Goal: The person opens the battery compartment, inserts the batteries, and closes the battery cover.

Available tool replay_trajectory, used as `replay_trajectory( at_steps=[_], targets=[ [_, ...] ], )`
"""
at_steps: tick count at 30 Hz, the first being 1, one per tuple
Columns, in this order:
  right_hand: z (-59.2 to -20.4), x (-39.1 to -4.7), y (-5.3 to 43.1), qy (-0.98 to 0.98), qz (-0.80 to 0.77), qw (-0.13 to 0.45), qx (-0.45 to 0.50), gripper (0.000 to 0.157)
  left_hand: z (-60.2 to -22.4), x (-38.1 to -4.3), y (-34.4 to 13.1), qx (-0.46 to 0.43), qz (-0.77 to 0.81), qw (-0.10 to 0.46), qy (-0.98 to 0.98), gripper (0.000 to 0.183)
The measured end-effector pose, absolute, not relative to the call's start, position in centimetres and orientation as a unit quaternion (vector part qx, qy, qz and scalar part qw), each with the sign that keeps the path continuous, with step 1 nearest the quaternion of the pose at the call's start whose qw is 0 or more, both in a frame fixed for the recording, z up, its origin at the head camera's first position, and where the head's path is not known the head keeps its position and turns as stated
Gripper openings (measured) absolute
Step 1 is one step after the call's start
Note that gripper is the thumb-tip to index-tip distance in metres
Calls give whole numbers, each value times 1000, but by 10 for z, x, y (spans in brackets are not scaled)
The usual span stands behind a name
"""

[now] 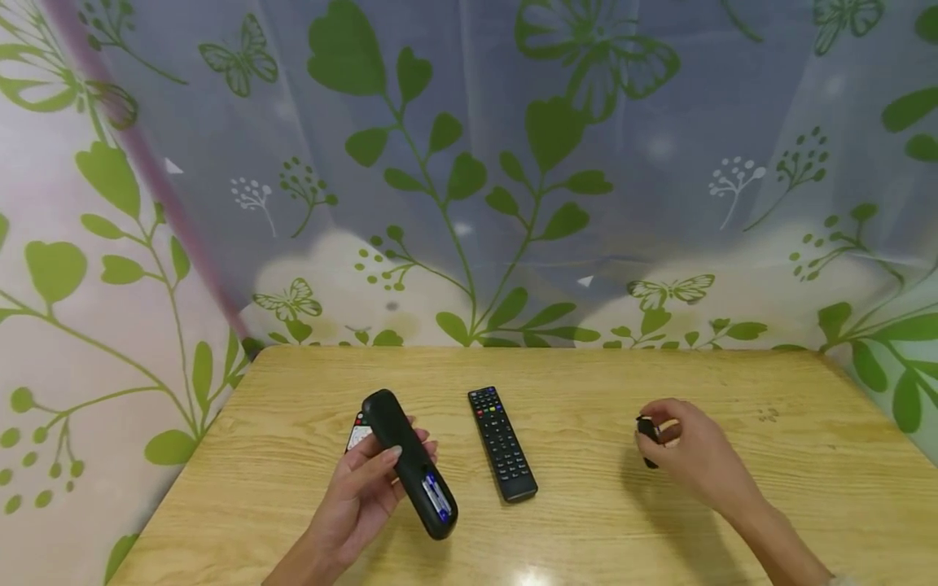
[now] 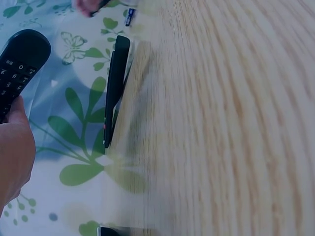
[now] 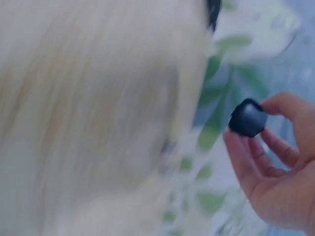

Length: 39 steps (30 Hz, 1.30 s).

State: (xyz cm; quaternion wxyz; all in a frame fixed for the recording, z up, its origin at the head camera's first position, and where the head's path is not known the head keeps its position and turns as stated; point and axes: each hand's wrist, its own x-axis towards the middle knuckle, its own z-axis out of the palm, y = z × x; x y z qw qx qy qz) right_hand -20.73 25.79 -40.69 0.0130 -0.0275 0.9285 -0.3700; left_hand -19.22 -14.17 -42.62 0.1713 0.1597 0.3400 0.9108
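My left hand (image 1: 359, 496) grips a black remote control (image 1: 401, 456), its back turned up. The battery compartment at its lower end is uncovered, with a blue-and-silver battery (image 1: 437, 498) showing inside. In the left wrist view, the keypad face of this remote (image 2: 22, 61) shows. To the right, my right hand (image 1: 696, 460) pinches a small black battery cover (image 1: 648, 441) between thumb and fingers, held above the table. The right wrist view shows this cover (image 3: 248, 118) at the fingertips, slightly blurred.
A second black remote (image 1: 502, 443) lies keys-up between the hands. Another remote (image 1: 358, 431) is partly hidden behind the left hand's one. A small blue-and-white battery (image 2: 129, 17) shows near the right hand. The wooden table (image 1: 586, 521) ends at a leaf-patterned cloth (image 1: 454, 163).
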Motion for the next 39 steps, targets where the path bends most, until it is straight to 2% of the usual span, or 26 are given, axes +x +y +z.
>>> replay_trajectory(
  at_steps=[7,15,24,39],
  targets=[
    [-398,-187,165,846,-522,-31,-102,29,-427,-191,-142,151,912,174,340,36],
    [-395,-170,97,774,-603,-14,-193,26,-426,-191,-142,146,912,171,342,34],
    [-399,-167,69,749,-622,-12,-226,25,-426,-191,-143,142,910,168,352,34],
    [-406,-166,66,801,-540,-16,-256,26,-425,-191,-137,135,899,159,385,32]
  ],
)
